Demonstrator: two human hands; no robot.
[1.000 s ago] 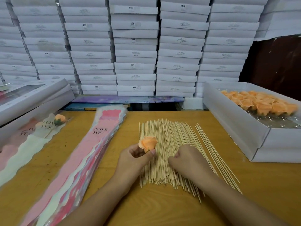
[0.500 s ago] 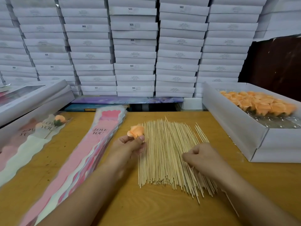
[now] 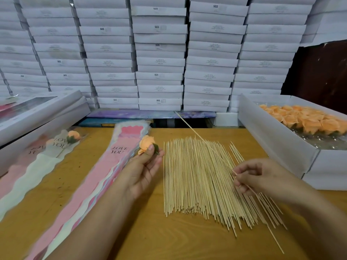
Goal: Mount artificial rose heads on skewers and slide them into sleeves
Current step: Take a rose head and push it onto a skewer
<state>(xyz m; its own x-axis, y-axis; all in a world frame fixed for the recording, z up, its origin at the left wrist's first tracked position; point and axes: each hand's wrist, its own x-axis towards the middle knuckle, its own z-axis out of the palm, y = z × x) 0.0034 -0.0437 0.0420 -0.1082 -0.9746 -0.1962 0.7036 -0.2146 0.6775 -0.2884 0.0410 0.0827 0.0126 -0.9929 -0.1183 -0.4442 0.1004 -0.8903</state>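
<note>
Up off the skewer pile [image 3: 197, 177] comes one skewer [image 3: 189, 126], pinched in the right hand [image 3: 262, 178], while the left hand [image 3: 142, 171] pinches the rose head [image 3: 146, 143] (green base toward the skewer pile) — aim dead-centre.

A small packing or assembly workshop for gift flowers. The back wall is hidden by stacks of identical flat white cartons [image 3: 159, 59], several labelled "SGS", piled in columns as stock. A plain wooden table [image 3: 150, 235] serves as the bench and carries materials in bulk: a spread heap of bamboo skewers [image 3: 197, 177], a fanned pile of pink sleeves [image 3: 97, 177] printed "LOVE YOU", and an open white box [image 3: 277, 139] filled with orange rose heads [image 3: 308, 121]. At the left, one finished rose lies in its sleeve [image 3: 62, 145] beside two long window-lid boxes [image 3: 41, 111]. Quantity and repetition point to piecework, not a home.
</note>
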